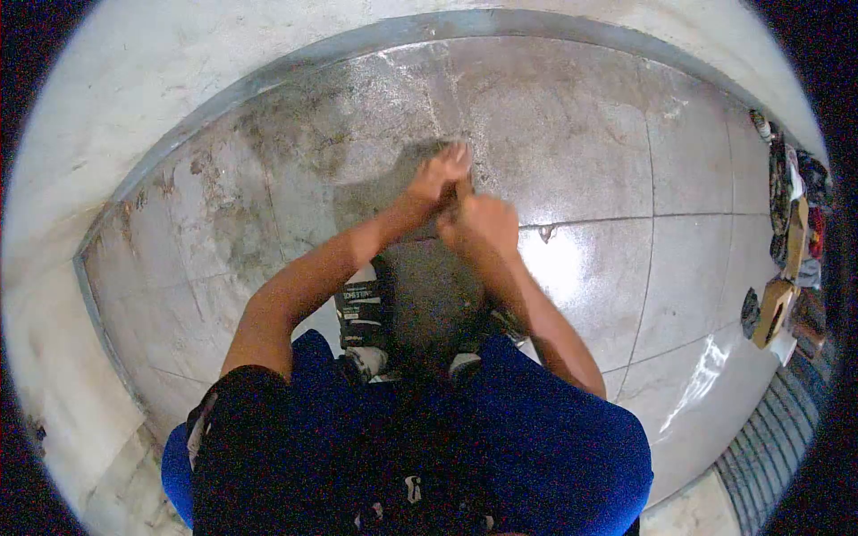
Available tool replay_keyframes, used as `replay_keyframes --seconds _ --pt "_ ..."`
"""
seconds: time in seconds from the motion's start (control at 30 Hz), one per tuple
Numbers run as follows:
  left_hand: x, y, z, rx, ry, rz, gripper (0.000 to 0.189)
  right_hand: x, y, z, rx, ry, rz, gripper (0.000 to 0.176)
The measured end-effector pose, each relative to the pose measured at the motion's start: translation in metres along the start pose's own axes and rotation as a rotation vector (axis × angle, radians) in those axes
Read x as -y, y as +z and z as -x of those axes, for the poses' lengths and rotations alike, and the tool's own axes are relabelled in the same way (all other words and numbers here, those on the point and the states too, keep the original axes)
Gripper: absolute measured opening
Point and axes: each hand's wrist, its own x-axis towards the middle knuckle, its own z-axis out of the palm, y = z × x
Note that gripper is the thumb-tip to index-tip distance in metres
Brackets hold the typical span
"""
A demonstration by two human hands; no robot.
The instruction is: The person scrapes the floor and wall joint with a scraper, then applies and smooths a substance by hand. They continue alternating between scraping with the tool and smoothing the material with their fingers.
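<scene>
A grey slab of stone or tile (420, 268) leans up from between my feet toward the wall. Both hands meet at its top edge. My left hand (440, 171) closes over the upper rim, fingers curled. My right hand (481, 223) sits just below and to the right, wrapped around a small dark object pressed against the slab; I cannot tell what the object is. My blue trousers and black shirt fill the bottom of the view.
Wet, stained floor tiles (581, 152) spread around me. A pale wall (134, 71) curves along the left and top. Black-and-white shoes (362, 313) stand under the slab. Sandals and other clutter (791, 241) lie at the right edge, by a ribbed mat (769, 438).
</scene>
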Motion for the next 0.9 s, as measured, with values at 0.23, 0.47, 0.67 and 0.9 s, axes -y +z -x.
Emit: replay_keyframes --seconds 0.23,0.47,0.67,0.9 --pt "-0.024 -0.014 -0.005 0.310 -0.142 -0.196 0.029 0.012 -0.024 0.008 0.061 0.037 -0.020 0.036" --pt "0.012 -0.015 -0.016 -0.073 -0.008 0.200 0.027 0.004 -0.051 -0.033 -0.024 -0.043 -0.041 0.036" --pt "-0.009 -0.005 -0.001 -0.101 0.086 -0.052 0.022 0.010 -0.026 0.001 0.049 0.087 -0.032 0.033" --pt "-0.005 -0.021 -0.002 -0.216 -0.022 0.172 0.031 0.005 -0.031 -0.025 -0.028 -0.007 -0.024 0.044"
